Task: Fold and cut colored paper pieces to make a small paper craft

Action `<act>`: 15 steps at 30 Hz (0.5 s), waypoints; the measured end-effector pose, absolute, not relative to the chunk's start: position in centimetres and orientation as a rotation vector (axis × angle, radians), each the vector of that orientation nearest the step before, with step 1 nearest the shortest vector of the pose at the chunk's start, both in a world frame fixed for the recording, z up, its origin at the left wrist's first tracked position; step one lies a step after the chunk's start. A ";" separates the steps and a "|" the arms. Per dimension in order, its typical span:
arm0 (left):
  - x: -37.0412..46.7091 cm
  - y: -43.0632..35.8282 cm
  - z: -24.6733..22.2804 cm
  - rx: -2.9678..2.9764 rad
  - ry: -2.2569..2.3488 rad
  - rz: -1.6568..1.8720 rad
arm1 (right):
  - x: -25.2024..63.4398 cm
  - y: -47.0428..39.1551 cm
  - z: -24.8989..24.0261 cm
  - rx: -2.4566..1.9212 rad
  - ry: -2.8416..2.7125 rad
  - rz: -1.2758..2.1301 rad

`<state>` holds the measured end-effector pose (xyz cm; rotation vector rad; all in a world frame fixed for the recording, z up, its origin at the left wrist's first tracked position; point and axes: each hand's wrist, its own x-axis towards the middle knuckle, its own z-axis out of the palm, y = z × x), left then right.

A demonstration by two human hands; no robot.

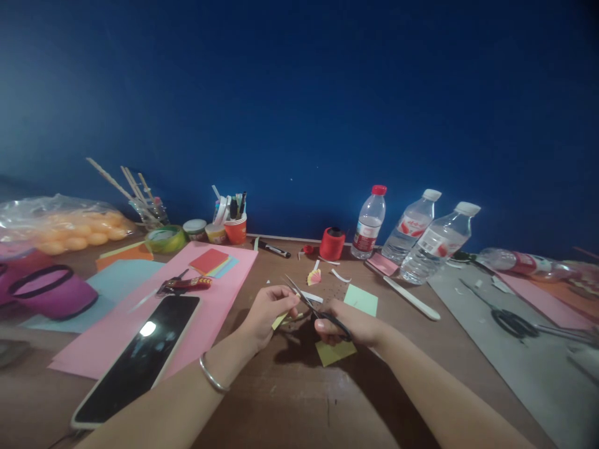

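Head view shows our left hand point(271, 309) pinching yellow paper point(279, 320) above the table point(281, 411), our right hand point(352, 319) gripping scissors point(309, 304) whose blades point(298, 289), if they slip, could nick the fingertips point(294, 300) beside them.

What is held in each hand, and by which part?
The right hand holds the scissors by the black handles. The left hand pinches yellow paper; exactly where, its fingers hide.

The metal scissors point(337, 324) have black handles. Pale yellow colours the small paper strip point(279, 320), mint green the square paper sheet point(362, 300), and pink blending with yellow the pleated paper fan point(314, 277). The cylindrical spool point(332, 246) is red, the large rectangular paper sheets point(96, 352) pink, the desk point(281, 408) brown, the wall point(299, 93) plain deep blue.
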<state>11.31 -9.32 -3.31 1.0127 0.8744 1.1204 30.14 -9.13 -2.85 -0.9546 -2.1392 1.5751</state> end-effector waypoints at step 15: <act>11.3 -9.3 -3.3 0.957 0.892 1.118 | 30.0 -9.1 -2.4 -1.000 -2.157 1.548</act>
